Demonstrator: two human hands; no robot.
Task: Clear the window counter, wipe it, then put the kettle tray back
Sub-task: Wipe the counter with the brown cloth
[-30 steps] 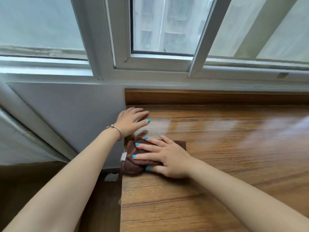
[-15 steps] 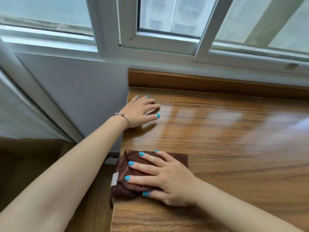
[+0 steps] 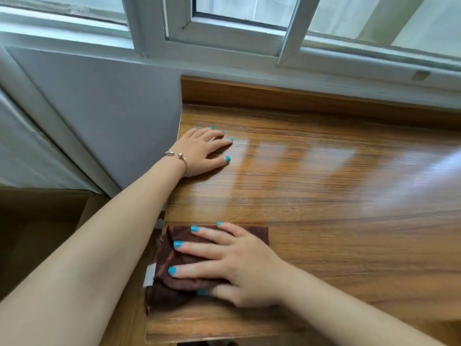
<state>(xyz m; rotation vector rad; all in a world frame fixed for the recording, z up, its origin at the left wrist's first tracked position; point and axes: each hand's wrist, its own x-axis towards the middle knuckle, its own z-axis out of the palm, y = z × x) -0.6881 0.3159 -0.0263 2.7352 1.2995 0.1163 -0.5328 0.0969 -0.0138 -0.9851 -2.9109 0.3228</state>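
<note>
Near the left front corner of the glossy, wood-grained table (image 3: 324, 201), my right hand (image 3: 239, 265) lies flat with its fingers straight and spread, pressing a folded dark brown cloth (image 3: 174, 268) of soft, creased fabric whose white tag hangs over the table's left edge. My left hand (image 3: 204, 151) rests farther back, palm down and fingers loosely spread on the bare wood beside the grey wall (image 3: 104, 116), a thin metal bracelet (image 3: 178, 158) around its wrist. Along the far side, a raised wooden lip runs under the white window frame (image 3: 224, 38).
</note>
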